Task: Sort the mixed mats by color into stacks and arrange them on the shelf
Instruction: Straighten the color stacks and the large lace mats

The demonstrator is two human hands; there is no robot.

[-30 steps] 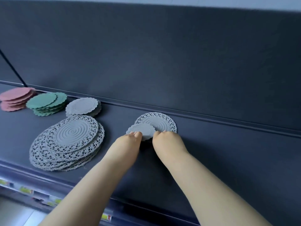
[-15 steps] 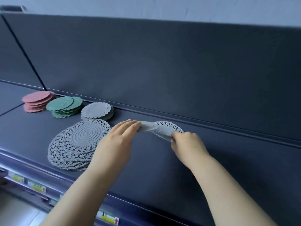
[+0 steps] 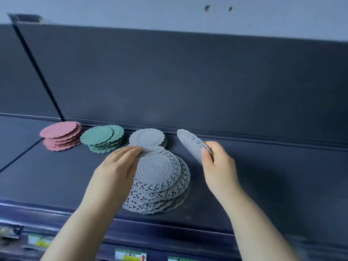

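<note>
On the dark shelf [image 3: 56,176] stand a pink stack of scalloped mats [image 3: 61,135], a green stack [image 3: 102,138] and a small grey stack [image 3: 147,137] in a row along the back. In front lies a big pile of grey lace mats [image 3: 160,183]. My left hand [image 3: 117,168] holds a small grey scalloped mat [image 3: 150,149] just above the lace pile, near the small grey stack. My right hand [image 3: 218,164] grips a grey lace mat [image 3: 192,144], tilted on edge to the right of the piles.
The shelf's dark back panel [image 3: 188,81] rises right behind the stacks. A divider seam [image 3: 18,157] runs on the left. Price labels [image 3: 130,255] sit along the front rail below. The shelf surface continues to the right of my right hand.
The two mats have come apart: my left hand carried the small grey mat left over the lace pile, and my right hand lifted the lace mat off the shelf and tilted it.
</note>
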